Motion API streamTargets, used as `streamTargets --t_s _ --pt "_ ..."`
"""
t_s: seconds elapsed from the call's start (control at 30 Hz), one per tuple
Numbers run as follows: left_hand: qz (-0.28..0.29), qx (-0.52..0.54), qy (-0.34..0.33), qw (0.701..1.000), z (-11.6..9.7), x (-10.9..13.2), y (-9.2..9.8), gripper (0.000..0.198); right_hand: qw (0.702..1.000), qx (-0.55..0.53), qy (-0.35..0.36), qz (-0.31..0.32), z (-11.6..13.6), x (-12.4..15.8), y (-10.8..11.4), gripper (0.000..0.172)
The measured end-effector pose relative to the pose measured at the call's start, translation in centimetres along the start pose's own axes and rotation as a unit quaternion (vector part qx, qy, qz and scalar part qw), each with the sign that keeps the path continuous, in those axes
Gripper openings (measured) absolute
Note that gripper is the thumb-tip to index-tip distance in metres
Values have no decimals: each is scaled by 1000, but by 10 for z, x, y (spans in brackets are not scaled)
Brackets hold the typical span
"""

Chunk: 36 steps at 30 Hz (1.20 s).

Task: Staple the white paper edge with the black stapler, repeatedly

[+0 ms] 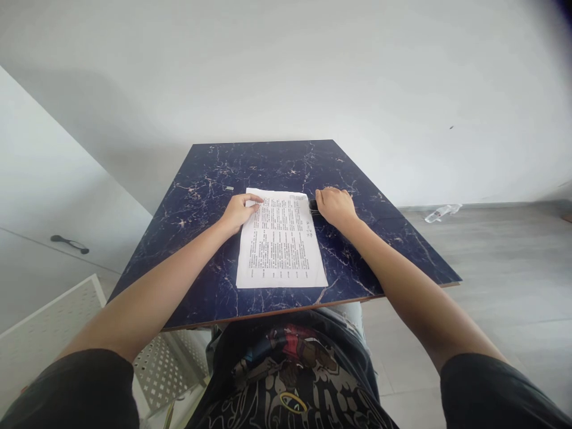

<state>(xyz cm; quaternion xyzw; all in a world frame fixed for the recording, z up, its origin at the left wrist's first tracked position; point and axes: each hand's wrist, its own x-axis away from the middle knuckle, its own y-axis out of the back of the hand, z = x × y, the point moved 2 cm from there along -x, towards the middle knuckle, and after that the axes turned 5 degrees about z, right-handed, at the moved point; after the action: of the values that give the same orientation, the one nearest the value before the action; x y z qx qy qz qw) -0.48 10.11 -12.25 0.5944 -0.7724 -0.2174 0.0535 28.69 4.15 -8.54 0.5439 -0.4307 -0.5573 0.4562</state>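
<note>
Where the right grip [336,207] closes over a black tool [313,207], we enter our first item: the tool lies mostly hidden beneath the palm, its visible end at the upper right edge of the printed paper [283,250]. We take the palm-down hold to be suited to pressing or steadying, though we cannot tell the tool's exact kind.

Item two, left grip [239,211]: loosely open, fingers and thumb slightly parted over the paper's upper left margin. We judge the touch to be a light brace against sliding, since nothing else appears to hold that side.

Item three, the paper: flat on the counter between both hands, near edge toward the body. We cannot tell whether it is one sheet or several. Print runs sideways to the person; handwritten marks [308,229] stand near the right margin.

Item four, the counter [250,158]: dark blue, white-veined, far edge toward a pale wall [286,71]. We note a small pale piece [229,188] on it, beyond the left grip and apart from the paper.

Outlying: clear plastic [442,213] on the grey floor [491,256], right; a perforated white panel [58,310] and a black handle [70,243], left.
</note>
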Motion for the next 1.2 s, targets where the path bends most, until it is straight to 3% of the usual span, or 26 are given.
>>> streamTargets --t_s 0.8,1.03,1.2 --pt "-3 -10 -2 1000 -3 1 0 20 995 69 65 17 13 4 -1 55" --pt "1 -9 1 1000 0 0 -1 20 999 -16 -50 -4 -4 0 -4 61" --pt "0 -7 2 1000 -2 0 0 20 998 -24 -46 -21 -4 1 -2 59"
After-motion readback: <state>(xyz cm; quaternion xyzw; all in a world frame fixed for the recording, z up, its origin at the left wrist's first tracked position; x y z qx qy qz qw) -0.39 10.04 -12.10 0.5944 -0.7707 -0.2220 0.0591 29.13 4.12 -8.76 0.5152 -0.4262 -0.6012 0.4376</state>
